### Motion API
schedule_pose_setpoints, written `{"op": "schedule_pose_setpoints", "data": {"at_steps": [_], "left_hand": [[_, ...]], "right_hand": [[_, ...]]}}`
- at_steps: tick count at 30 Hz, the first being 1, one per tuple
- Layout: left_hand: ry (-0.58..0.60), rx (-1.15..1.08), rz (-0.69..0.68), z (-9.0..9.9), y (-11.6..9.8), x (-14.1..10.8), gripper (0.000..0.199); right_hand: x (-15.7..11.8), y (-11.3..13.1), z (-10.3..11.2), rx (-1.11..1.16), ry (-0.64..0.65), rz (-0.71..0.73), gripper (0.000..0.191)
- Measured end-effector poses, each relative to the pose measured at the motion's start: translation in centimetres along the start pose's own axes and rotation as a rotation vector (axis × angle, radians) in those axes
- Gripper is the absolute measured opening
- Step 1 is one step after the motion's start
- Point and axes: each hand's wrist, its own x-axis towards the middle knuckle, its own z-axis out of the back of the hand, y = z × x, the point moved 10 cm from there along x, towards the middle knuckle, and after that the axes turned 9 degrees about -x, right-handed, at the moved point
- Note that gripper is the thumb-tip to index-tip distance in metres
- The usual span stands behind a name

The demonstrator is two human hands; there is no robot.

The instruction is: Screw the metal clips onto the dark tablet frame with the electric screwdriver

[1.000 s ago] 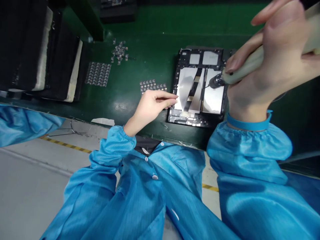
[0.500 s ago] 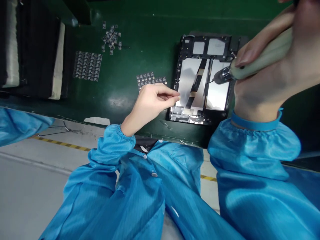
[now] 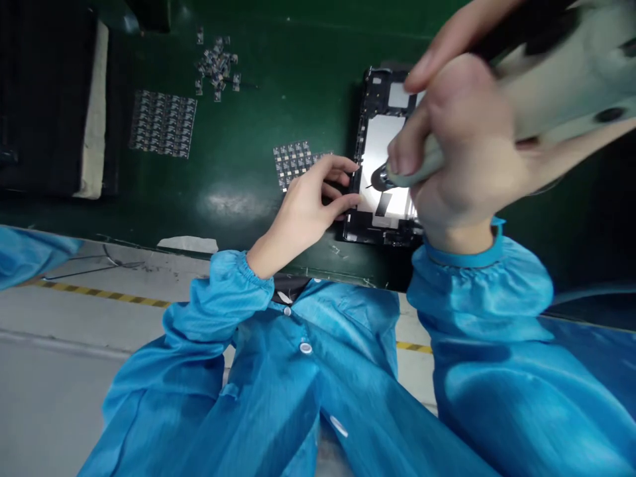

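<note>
An open tablet-like device (image 3: 381,136) with a black frame and silvery inside lies on the green table. My right hand (image 3: 460,142) is wrapped round a pale power screwdriver (image 3: 551,89), whose thin tip is over the device's left part and covers much of its right side. At the device's left edge rests my left hand (image 3: 318,195), thumb and fingers apart on the frame; whether anything small sits between them cannot be made out. Just behind that hand lies a sheet of small circuit boards (image 3: 291,162), partly hidden by the fingers.
Another sheet of small boards (image 3: 163,124) lies on the left of the green table (image 3: 238,146), with a loose pile of small parts (image 3: 217,66) behind it. Black padded trays (image 3: 44,99) stand at the far left. Another person's blue sleeve (image 3: 34,255) shows at the left edge.
My right hand and the screwdriver have moved left across the device. My left hand's pinched fingers have spread and now touch the frame's edge. The view has shifted slightly.
</note>
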Motion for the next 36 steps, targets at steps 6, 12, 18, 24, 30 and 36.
{"op": "schedule_pose_setpoints", "data": {"at_steps": [6, 12, 18, 24, 30, 36], "left_hand": [[0.027, 0.008, -0.075, -0.5, -0.3, 0.3, 0.040], [0.005, 0.020, -0.083, -0.7, -0.7, 0.3, 0.034], [-0.025, -0.091, -0.127, -0.3, -0.7, 0.4, 0.035], [-0.061, -0.160, -0.079, 0.1, -0.1, 0.3, 0.028], [-0.082, -0.140, -0.022, 0.4, -0.1, -0.1, 0.020], [-0.063, -0.151, -0.014, 0.2, -0.3, 0.0, 0.017]], "right_hand": [[-0.6, -1.5, -1.9, 0.050, 0.150, 0.309, 0.014], [-1.3, -3.0, -0.9, -0.185, 0.106, 0.105, 0.039], [-2.5, -5.3, 0.2, -0.286, 0.081, -0.261, 0.072], [-1.7, -3.6, -1.0, -0.127, 0.039, -0.061, 0.055], [-1.3, -0.9, -1.9, 0.255, 0.004, 0.368, 0.011], [-1.3, -0.3, -1.7, 0.182, -0.002, 0.344, 0.017]]}}
